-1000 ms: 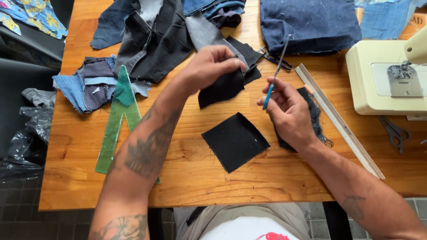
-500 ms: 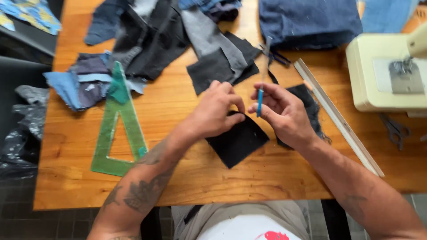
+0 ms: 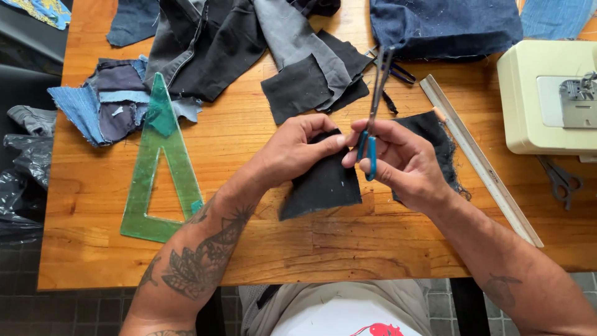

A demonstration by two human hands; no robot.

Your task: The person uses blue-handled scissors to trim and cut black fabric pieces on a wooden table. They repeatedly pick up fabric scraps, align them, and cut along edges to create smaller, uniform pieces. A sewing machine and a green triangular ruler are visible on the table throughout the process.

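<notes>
Since half a second ago the hands are coming together tighter over the black fabric square [image 3: 323,183], and the scissors [image 3: 375,102] are now pointing up and away toward the table's [image 3: 249,249] far edge instead of being tucked low.

Black square is lying near the middle of the table, closer to the near edge, long axis running roughly near-to-far and slightly tilted. Left hand [image 3: 292,152] is pinching its top edge, fingers curled closed on the cloth. Right hand [image 3: 398,158] is gripping the blue handles of the scissors, closed around them; blades look nearly shut, hard to be sure. Both hands are sitting at the square's far end, meeting just above it, left one actually touching it.

Further out: a second black scrap [image 3: 435,134] is sitting under the right hand, a metal ruler [image 3: 479,162] is running diagonally right of it, a green set square [image 3: 158,155] is lying left, a sewing machine [image 3: 541,93] is at the right edge, denim scraps [image 3: 249,43] are piling along the far edge.
</notes>
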